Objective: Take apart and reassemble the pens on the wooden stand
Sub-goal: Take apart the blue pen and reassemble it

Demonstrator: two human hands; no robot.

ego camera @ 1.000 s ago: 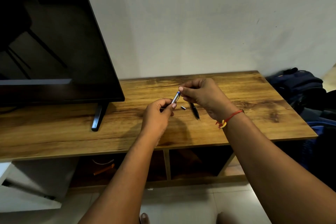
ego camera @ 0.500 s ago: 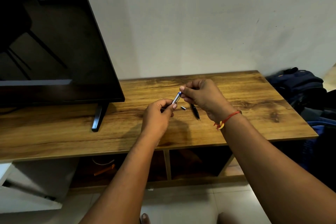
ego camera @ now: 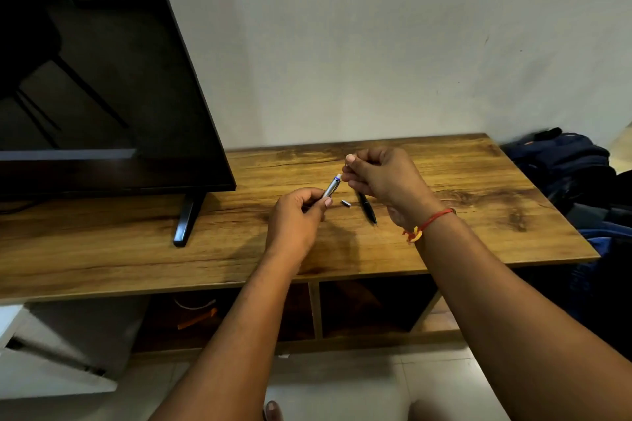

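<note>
— Left grip (ego camera: 297,219) pinches the silver pen barrel (ego camera: 329,189) low down, white-and-blue end up, over the counter (ego camera: 478,181). Right grip (ego camera: 383,178): fingertips pressed together just beside that end, but on what I can't tell.
— Handling?
— Light, stiff, slick metal, I'd guess. Hold mid-barrel, twist at the end. Small silver piece (ego camera: 346,203) and black pen (ego camera: 367,212) lie on the counter — the piece could roll.
— Markings?
— None legible.

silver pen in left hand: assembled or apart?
Apart. The left hand holds the silver pen with its white-blue end bare; a small silver piece lies loose on the wooden stand.
</note>
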